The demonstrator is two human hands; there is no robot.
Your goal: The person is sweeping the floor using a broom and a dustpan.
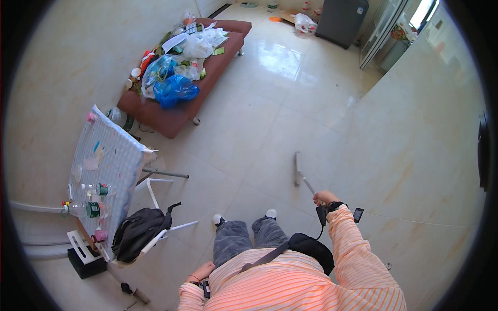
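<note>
My right hand (325, 197) grips the pale handle of a long-handled floor-cleaning tool (297, 169). Its narrow, T-shaped head is at the light tiled floor (253, 151), ahead and to the right of my shoes. Whether it is a mop or a broom cannot be told. A dark strap and a black device sit at my right wrist, with a cable leading to a black waist bag (311, 248). Low at my left hip, beside the grey trousers (232, 239), my left hand (203, 269) hangs with no object visible in it; its fingers are partly hidden.
On the left stands a table (126, 155) with a checked cloth and plastic bottles (95, 210). A black backpack (142, 233) rests on a white chair (153, 194). Bags cover a brown sofa bench (221, 58). A grey appliance (340, 23) stands near the sliding door (383, 33). The wall (424, 128) borders the right.
</note>
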